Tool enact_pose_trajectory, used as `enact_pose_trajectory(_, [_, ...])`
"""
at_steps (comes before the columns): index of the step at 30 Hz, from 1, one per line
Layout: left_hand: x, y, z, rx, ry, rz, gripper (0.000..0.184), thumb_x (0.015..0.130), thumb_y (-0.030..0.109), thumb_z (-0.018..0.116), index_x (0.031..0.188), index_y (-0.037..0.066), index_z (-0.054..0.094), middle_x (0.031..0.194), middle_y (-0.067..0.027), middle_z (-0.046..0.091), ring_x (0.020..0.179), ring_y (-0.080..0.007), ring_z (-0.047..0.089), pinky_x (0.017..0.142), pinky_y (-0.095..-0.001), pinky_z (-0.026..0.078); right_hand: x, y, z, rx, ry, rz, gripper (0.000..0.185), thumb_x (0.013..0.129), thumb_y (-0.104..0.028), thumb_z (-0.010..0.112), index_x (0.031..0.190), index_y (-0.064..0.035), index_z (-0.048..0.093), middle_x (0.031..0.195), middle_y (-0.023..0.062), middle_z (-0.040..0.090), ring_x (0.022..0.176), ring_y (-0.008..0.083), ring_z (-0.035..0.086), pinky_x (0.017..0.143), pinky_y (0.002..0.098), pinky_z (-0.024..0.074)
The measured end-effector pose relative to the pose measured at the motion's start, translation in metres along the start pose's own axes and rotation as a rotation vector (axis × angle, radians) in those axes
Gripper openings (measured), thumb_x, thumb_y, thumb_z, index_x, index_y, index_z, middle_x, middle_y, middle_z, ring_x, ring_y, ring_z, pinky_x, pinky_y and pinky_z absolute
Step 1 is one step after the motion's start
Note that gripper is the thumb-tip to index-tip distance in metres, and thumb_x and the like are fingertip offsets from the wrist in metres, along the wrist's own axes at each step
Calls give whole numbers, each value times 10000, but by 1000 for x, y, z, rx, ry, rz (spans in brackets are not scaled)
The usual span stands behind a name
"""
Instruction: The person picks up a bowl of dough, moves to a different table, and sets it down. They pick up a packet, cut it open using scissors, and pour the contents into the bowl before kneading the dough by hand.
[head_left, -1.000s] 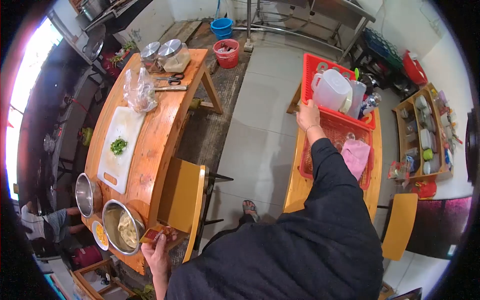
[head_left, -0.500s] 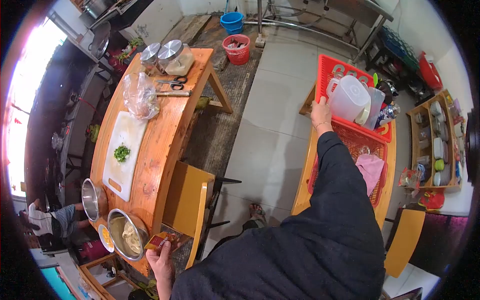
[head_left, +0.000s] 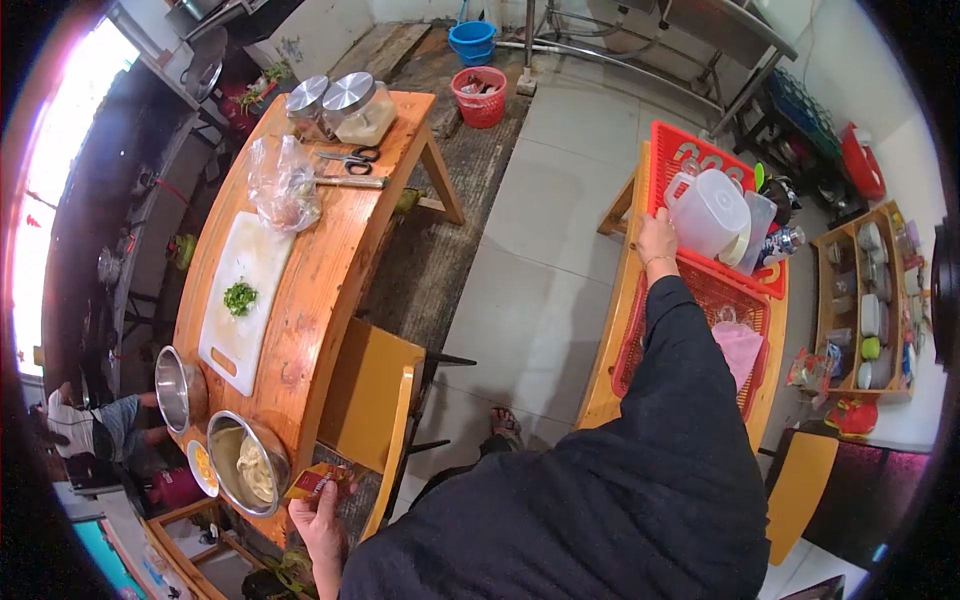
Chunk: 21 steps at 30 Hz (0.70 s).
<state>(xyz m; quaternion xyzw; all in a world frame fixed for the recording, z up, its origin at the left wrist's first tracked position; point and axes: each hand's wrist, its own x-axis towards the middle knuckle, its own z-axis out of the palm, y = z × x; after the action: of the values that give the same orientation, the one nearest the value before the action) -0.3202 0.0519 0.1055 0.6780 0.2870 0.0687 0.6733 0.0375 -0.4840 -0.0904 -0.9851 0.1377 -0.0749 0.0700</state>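
Note:
My left hand (head_left: pixel 322 530) pinches a small red-and-yellow packet (head_left: pixel 316 484) just beside the table (head_left: pixel 296 365). Close to it stands a steel bowl (head_left: pixel 222 490) with pale dough (head_left: pixel 255 470) inside. A second steel bowl (head_left: pixel 180 390) and a small white dish (head_left: pixel 203 470) of yellow pieces are nearby. On the other side, my right hand (head_left: pixel 656 240) has its fingers on the near-left rim of a red plastic basket (head_left: pixel 662 165). That basket holds a translucent jug (head_left: pixel 708 212), a bottle (head_left: pixel 782 244) and other containers.
A lower red basket (head_left: pixel 625 350) with a pink cloth (head_left: pixel 738 355) sits on the right-hand table. A white cutting board (head_left: pixel 225 345) bears chopped greens (head_left: pixel 240 298). Scissors (head_left: pixel 358 158), a plastic bag (head_left: pixel 285 190) and jars (head_left: pixel 360 110) lie beyond. A chair (head_left: pixel 370 400) stands between the tables.
The upper red basket and its contents have shifted slightly right and toward me, with my right hand moving along on its rim. My left hand still holds the packet, nearly unmoved.

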Motion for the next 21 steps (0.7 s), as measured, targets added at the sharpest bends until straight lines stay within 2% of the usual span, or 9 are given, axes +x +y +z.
enact_pose_trajectory(4, [0,-3,-5,3,-19,9,222,926,61,596,1133,-17,571,1007,-156,674,841,-230,674,714,-367,590,-1,6,-1,-61,1,-16,255,866,-135,557,1091,-102,673,1080,199,539,968,400,597,837,488,500])
enact_pose_trajectory(7, [-4,-2,0,-103,70,14,174,919,29,611,1074,-49,604,953,-143,676,838,-219,673,716,-362,583,8,12,9,-71,-17,9,251,863,-136,574,1091,-105,674,1093,199,540,976,398,598,842,483,501])
enact_pose_trajectory(10, [-7,-1,-5,-106,63,28,179,918,25,607,1082,-47,601,965,-151,672,843,-227,674,716,-365,586,12,14,12,-45,-52,50,250,862,-147,591,1094,-107,675,1099,201,539,974,402,601,839,478,506])
enact_pose_trajectory(13, [-8,-2,-7,-119,34,9,192,918,24,604,1098,-44,593,980,-152,670,851,-234,675,722,-374,588,13,19,14,-74,-52,5,318,855,-182,620,1168,-134,642,1100,205,538,1005,410,590,861,486,497])
enact_pose_trajectory(16, [-9,2,-2,-154,56,-47,202,919,19,597,1114,-32,587,993,-144,670,862,-236,677,733,-381,591,-13,2,-21,-31,-12,19,392,826,-209,654,1201,-107,599,1102,213,523,1048,407,548,908,482,468])
enact_pose_trajectory(19, [-2,-8,-7,-202,18,-38,207,920,21,595,1123,-16,583,995,-133,671,869,-237,677,739,-383,592,-59,-1,-37,22,90,-102,519,803,-263,702,1262,-82,540,1099,218,525,1025,406,544,903,486,457])
enact_pose_trajectory(21, [3,-6,-2,-200,-9,-15,205,920,21,596,1122,-7,585,1001,-129,668,873,-235,677,738,-382,592,-111,-11,-57,94,64,-120,570,815,-260,690,1289,0,509,1118,238,520,1057,413,513,917,479,437])
